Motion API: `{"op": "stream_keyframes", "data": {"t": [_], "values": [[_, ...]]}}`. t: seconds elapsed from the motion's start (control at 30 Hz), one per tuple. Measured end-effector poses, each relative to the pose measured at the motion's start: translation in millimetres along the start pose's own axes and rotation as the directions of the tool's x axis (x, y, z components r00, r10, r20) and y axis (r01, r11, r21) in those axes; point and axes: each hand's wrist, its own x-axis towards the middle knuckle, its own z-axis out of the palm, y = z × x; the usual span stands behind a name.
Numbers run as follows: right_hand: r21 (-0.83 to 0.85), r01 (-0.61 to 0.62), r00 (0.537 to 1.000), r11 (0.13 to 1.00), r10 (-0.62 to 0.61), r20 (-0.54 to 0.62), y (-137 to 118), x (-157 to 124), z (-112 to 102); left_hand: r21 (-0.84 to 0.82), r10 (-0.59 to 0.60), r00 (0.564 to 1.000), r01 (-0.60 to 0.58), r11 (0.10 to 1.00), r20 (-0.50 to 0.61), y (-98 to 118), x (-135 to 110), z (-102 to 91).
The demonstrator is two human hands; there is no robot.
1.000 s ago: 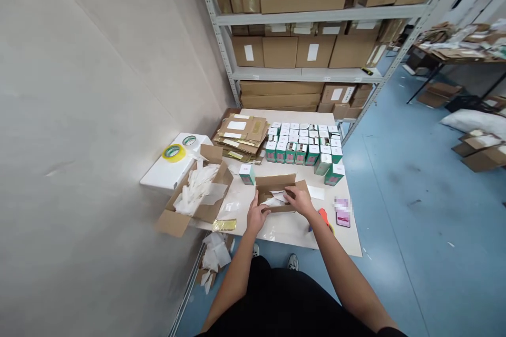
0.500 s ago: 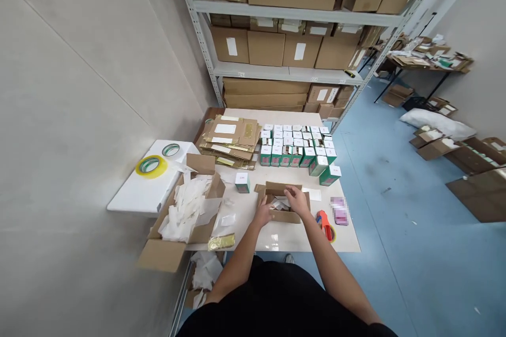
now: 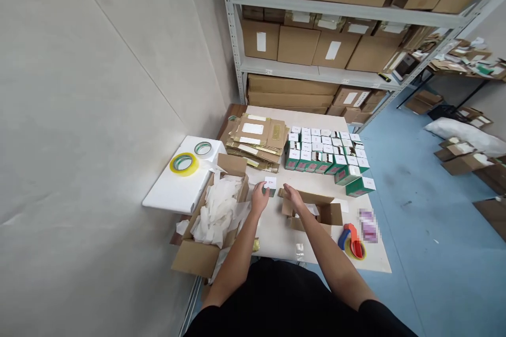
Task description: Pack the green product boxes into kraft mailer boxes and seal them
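A small white-and-green box (image 3: 270, 184) stands upright on the table, left of an open carton. My left hand (image 3: 260, 197) is at its left side, with fingers and thumb closed around its near left corner. My right hand (image 3: 293, 196) is over the left end of the open carton (image 3: 332, 214), fingers stretched towards the small box and holding nothing. White paper (image 3: 312, 209) lies inside the carton, partly hidden by my right forearm.
Several green-and-white boxes (image 3: 316, 158) stand in rows behind. Flattened cartons (image 3: 256, 139) are stacked at the back left. A large carton of white paper (image 3: 197, 259) stands left. An orange tape dispenser (image 3: 356, 242) lies right; a yellow tape roll (image 3: 184, 164) sits on a white surface.
My left hand has left the carton and moved left to the small box. My right hand has shifted to the carton's left end. The view has turned left.
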Motion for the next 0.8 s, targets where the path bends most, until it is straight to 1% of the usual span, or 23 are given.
{"op": "stream_keyframes", "data": {"t": [0.07, 0.13, 0.23, 0.3, 0.43, 0.5, 0.57, 0.67, 0.8], "values": [[0.022, -0.042, 0.999, 0.999, 0.041, 0.017, 0, 8, 22, 0.002, -0.046, 0.999, 0.046, 0.999, 0.014, -4, 14, -9.0], [0.041, -0.048, 0.998, 0.998, 0.047, 0.037, 3, 11, 44, 0.006, -0.105, 0.993, 0.105, 0.995, 0.046, -7, 25, -10.7], [0.071, -0.028, 0.996, 0.997, 0.023, 0.082, 13, 9, 67, 0.025, -0.202, 0.973, 0.200, 0.979, 0.112, -10, 35, -4.6], [0.095, -0.034, 0.996, 0.995, 0.026, 0.086, 20, 6, 74, 0.059, -0.237, 0.962, 0.231, 0.971, 0.132, -11, 36, 1.0], [0.173, -0.084, 0.996, 0.981, 0.077, 0.046, 25, 6, 70, 0.127, -0.235, 0.960, 0.217, 0.968, 0.153, -7, 33, 6.6], [0.203, -0.115, 0.993, 0.972, 0.106, 0.053, 24, 8, 65, 0.158, -0.225, 0.961, 0.200, 0.967, 0.162, -3, 33, 6.3], [0.212, -0.126, 0.991, 0.969, 0.116, 0.059, 23, 10, 61, 0.177, -0.230, 0.962, 0.203, 0.963, 0.145, 3, 33, 4.3], [0.184, -0.094, 0.995, 0.978, 0.087, 0.045, 21, 10, 57, 0.170, -0.229, 0.972, 0.216, 0.961, 0.060, 15, 30, -2.6], [0.194, -0.025, 0.998, 0.981, 0.034, -0.044, 14, 9, 48, 0.099, -0.126, 0.990, 0.133, 0.986, -0.067, 38, 17, -22.3]]}}
